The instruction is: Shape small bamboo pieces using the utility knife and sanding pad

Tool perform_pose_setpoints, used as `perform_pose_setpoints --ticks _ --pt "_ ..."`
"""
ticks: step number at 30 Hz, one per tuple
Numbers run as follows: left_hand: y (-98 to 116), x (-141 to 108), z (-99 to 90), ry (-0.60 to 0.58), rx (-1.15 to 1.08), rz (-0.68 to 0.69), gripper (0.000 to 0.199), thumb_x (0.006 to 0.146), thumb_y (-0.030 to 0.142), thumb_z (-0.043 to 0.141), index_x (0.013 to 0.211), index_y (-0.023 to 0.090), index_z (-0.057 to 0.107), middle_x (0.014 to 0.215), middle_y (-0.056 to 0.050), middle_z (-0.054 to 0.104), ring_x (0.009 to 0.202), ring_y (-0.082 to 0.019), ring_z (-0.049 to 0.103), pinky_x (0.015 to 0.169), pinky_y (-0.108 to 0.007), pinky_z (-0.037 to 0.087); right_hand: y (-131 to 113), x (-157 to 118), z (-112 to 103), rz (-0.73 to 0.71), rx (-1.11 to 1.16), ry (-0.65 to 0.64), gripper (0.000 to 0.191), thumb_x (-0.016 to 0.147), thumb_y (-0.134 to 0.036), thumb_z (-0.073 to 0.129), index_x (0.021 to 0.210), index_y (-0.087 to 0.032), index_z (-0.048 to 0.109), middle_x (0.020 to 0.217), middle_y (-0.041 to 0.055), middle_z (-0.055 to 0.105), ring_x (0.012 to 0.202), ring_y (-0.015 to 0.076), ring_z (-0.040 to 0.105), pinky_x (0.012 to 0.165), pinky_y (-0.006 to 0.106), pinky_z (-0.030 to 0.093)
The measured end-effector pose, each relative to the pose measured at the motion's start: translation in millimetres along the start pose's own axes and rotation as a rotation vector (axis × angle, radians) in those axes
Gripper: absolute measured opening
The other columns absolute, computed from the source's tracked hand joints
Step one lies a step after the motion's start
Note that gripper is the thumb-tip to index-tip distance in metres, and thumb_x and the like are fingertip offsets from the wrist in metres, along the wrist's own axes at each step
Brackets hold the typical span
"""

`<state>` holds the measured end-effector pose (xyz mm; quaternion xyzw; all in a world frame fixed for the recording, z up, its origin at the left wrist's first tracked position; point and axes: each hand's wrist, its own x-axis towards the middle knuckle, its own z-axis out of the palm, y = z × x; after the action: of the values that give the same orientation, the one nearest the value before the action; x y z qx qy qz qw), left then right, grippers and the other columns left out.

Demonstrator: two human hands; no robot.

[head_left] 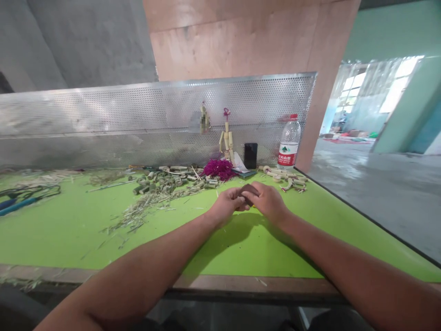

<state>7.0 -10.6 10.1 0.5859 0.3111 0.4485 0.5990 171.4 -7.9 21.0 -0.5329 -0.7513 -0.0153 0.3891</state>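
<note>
Over the green table, my left hand (230, 202) and my right hand (268, 201) meet, fingers pressed together. Between them is a small flat dark brown piece (248, 189), pinched by my right thumb and fingers, with my left fingertips against its lower left side. A bit of yellow shows just beneath the hands. Behind them lies a bundle of purple string (219, 169). A jointed figure of bamboo pieces (227, 140) with a purple loop on top hangs upright in front of the perforated metal panel.
Cut bamboo pieces (167, 178) and shavings (134, 214) spread left of centre. Blue-handled tools (19, 206) lie far left. A dark phone (251, 155) and a red-capped bottle (289, 142) stand by the metal panel (131, 115). More bamboo parts (287, 177) lie at the right.
</note>
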Motion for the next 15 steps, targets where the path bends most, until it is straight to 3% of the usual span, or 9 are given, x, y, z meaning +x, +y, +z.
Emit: perform_pose_setpoints --ticks 6,11,15 --pt "0.6 0.1 0.4 -0.002 0.017 0.014 0.021 0.082 0.023 0.069 0.101 0.014 0.069 0.102 -0.007 0.071 0.066 -0.008 0.061 0.078 -0.029 0.051 4.7 2.8 -1.6 0.047 0.041 0.093 0.026 0.084 -0.045 0.060 0.076 -0.021 0.059 0.066 0.0011 0.061 0.061 0.0163 0.052 0.054 0.026 0.027" --pt "0.3 -1.9 1.7 0.026 -0.002 -0.020 0.017 0.077 0.020 0.074 0.089 0.012 0.066 0.079 -0.003 0.068 0.063 -0.010 0.061 0.074 -0.029 0.050 -1.8 -2.5 1.1 0.022 0.053 -0.040 0.024 0.084 -0.040 0.059 0.071 -0.021 0.055 0.062 -0.0003 0.058 0.056 0.0152 0.049 0.052 0.026 0.026" --pt "0.0 -1.4 1.9 0.047 0.013 -0.022 0.017 0.076 0.018 0.074 0.086 0.013 0.062 0.076 -0.002 0.067 0.060 -0.009 0.061 0.071 -0.028 0.050 -1.9 -1.2 -0.1 -0.030 0.059 -0.029 0.028 0.084 -0.042 0.059 0.066 -0.022 0.051 0.059 -0.0012 0.053 0.055 0.0148 0.046 0.052 0.026 0.025"
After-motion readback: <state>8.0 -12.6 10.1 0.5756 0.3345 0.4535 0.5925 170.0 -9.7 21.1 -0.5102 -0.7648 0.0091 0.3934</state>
